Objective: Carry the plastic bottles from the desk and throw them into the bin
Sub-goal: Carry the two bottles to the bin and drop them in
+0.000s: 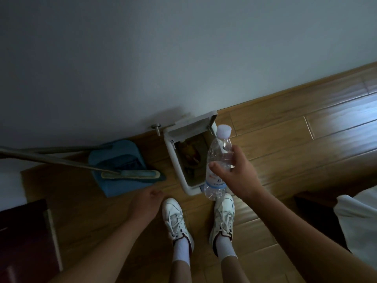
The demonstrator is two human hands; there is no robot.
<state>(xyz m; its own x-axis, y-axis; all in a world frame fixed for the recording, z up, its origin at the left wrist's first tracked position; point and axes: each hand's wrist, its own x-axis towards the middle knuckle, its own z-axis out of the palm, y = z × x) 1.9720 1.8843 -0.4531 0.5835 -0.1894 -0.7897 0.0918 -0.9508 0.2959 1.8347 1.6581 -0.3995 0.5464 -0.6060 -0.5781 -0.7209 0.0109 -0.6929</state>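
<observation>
Bottle, clear plastic, is upright in R hand, thumb and fingers wrapped round its middle. It hangs just over the near-right edge of the white bin, whose lid is up. L hand is well apart to the left, fingers loosely curled, holding nothing.

The bottle label's print is too small to read.
</observation>
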